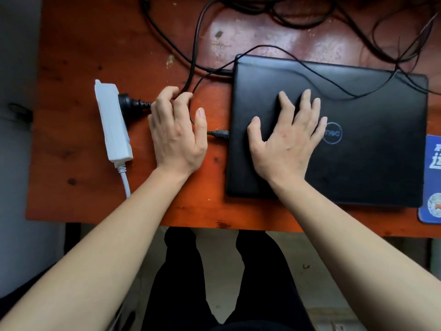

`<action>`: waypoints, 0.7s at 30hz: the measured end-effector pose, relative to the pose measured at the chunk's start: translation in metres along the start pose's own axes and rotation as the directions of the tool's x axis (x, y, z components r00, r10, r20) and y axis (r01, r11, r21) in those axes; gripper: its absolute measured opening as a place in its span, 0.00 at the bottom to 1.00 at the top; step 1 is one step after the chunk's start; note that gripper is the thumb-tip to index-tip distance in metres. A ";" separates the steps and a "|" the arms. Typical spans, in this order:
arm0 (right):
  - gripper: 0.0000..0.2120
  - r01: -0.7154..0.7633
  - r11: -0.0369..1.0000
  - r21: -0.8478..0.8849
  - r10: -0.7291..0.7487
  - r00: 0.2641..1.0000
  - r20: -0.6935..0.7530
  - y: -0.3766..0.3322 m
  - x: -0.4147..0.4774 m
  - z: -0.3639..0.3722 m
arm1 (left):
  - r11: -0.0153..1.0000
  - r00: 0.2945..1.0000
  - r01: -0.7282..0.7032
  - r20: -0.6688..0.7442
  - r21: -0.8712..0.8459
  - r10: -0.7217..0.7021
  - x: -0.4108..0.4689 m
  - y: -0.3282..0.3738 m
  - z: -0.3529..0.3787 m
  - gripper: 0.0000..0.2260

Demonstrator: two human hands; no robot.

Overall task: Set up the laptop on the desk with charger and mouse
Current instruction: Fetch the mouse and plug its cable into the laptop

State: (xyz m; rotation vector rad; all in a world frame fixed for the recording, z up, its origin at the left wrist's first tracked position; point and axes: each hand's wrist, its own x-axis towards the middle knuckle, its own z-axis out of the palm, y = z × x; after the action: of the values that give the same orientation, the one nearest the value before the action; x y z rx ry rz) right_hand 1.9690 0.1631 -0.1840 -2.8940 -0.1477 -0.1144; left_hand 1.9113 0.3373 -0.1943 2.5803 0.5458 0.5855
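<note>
A closed black laptop [372, 158] lies on the right of the orange wooden desk [78, 56]. My right hand [286, 142] rests flat on its lid with fingers spread. A white power strip [112, 120] lies at the left with a black plug [130, 102] in its side. My left hand [177, 130] sits between the strip and the laptop, its fingers curled around the black charger cable [194, 51] beside the plug. A small black connector [219, 134] meets the laptop's left edge, and another cable enters that edge further back.
A tangle of black cables [298, 17] covers the back of the desk, and one thin wire crosses the laptop lid. A blue mouse pad [433, 177] lies at the right edge. My legs show below the desk's front edge.
</note>
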 end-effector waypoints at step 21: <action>0.33 0.620 0.763 0.185 -0.646 0.717 0.261 -0.027 0.034 -0.150 | 0.751 0.889 0.402 -0.027 0.524 -0.457 -0.027 0.096 -0.196 0.26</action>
State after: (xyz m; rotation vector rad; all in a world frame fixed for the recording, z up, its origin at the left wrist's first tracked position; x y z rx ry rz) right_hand 1.9899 0.1554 -0.0297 -2.6145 -1.1788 0.2314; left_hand 1.8209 0.3083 0.0040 2.7881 1.3833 0.1443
